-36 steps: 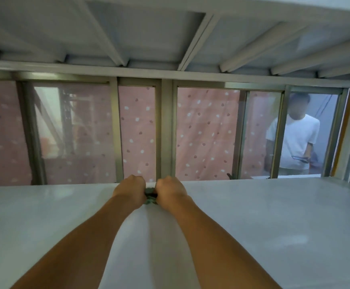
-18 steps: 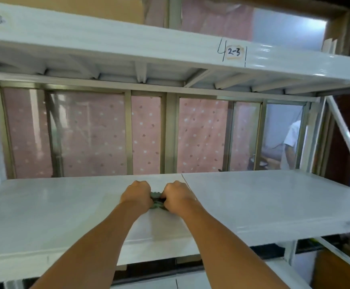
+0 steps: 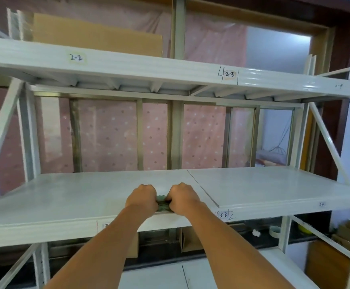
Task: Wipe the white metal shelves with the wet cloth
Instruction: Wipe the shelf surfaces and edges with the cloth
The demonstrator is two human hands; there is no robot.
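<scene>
A white metal shelf runs across the middle of the view, with a seam between two panels right of centre. My left hand and my right hand lie side by side on it, close to its front edge. Both hands grip a bunched green cloth, which shows only in the gap between the fists. A second white shelf hangs above, marked 2-2 and 2-3.
White uprights and slanted braces frame both ends of the rack. Behind it are window frames and a pink dotted curtain. Cardboard stands on the upper shelf. Boxes and small items sit below; a lower shelf shows beneath my arms.
Both hands have drawn the cloth from the back of the shelf toward its front edge. My view has pulled back and up, revealing the upper shelf and the rack's braces.
</scene>
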